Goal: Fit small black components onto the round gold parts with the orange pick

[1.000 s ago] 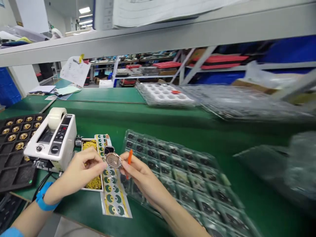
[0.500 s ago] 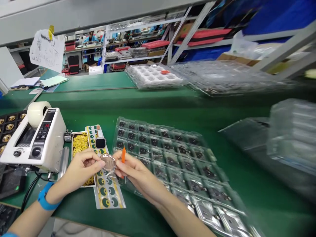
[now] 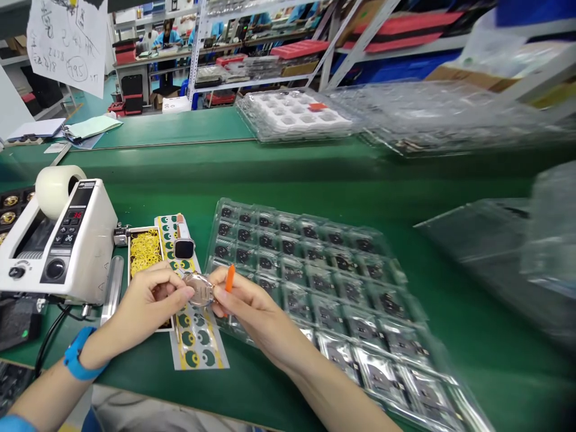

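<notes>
Between my two hands is a round, shiny rose-gold watch case (image 3: 200, 290). My left hand (image 3: 150, 303) pinches its left edge between thumb and fingers. On the opposite edge, my right hand (image 3: 245, 303) grips the case and also keeps an orange pointed stick (image 3: 230, 278) between its fingers. Under the hands lies a sticker sheet (image 3: 198, 354) with green and yellow round shapes. A square-faced wristwatch (image 3: 184, 248) rests on the sheet's upper part. Left of it, partly behind my left hand, is a narrow box of yellow pieces (image 3: 144, 249).
A white tape dispenser (image 3: 90, 240) stands at the left. Right of my hands, a clear plastic tray (image 3: 315, 270) holds dark parts in several pockets. Clear bags (image 3: 477, 234) lie farther right. Stacked trays (image 3: 297, 114) sit on the back ledge, below shelving. People in blue are far behind.
The camera view has shifted slightly, with the background now higher in the picture. Both hands keep hold of the watch case, nearly unchanged, and the orange stick stays in the right hand.
</notes>
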The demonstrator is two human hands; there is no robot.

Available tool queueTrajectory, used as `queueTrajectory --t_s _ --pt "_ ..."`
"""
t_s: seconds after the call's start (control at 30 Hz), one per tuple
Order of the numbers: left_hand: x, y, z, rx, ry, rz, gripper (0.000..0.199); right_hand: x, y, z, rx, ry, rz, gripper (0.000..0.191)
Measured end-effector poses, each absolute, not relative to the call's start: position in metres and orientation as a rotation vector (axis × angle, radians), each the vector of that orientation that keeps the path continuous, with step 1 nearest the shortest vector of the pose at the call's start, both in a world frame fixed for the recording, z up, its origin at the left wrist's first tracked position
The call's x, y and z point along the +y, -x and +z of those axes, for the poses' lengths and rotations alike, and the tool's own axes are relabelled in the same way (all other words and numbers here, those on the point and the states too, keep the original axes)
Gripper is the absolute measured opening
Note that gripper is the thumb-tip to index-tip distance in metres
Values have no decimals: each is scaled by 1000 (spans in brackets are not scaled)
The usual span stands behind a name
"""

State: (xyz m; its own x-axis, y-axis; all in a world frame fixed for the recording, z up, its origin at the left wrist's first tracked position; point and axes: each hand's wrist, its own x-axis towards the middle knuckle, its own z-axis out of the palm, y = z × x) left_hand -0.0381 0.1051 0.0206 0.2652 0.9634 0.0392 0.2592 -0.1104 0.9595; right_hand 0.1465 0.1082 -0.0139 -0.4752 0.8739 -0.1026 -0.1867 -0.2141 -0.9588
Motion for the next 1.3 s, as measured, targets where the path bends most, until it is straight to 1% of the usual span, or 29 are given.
queueTrajectory --t_s 0.2,0.37,0.57,0.67,0.73,0.77,0.87,0.97,1.1,1.3 --pt "103 36 16 1199 -1651 955 23 108 -145 -12 -1330 891 1739 45" --pt "98 32 10 1355 -1887 1034 24 106 -144 -7 -1414 922 1647 47" --pt "102 41 9 1478 -2044 1150 23 108 -146 -9 -1335 908 1639 45" --pt "104 44 11 1427 -2031 1324 15 107 -146 -9 -1304 914 1680 45" --pt "102 43 12 1299 -2067 1420 6 106 -145 -9 -1281 899 1718 45" --pt "102 42 12 1220 -2099 1440 7 106 -145 -8 -1270 885 1737 45" --pt "100 38 10 1048 -2168 1377 13 104 -143 -8 -1245 858 1793 44" --pt "100 36 5 1014 -2149 1259 15 103 -141 -7 -1223 846 1830 44" --pt "102 34 0 999 -2112 1160 24 102 -139 -5 -1183 790 1894 41" --pt "102 31 -1 947 -2016 1126 23 99 -135 -8 -1083 720 1987 40"
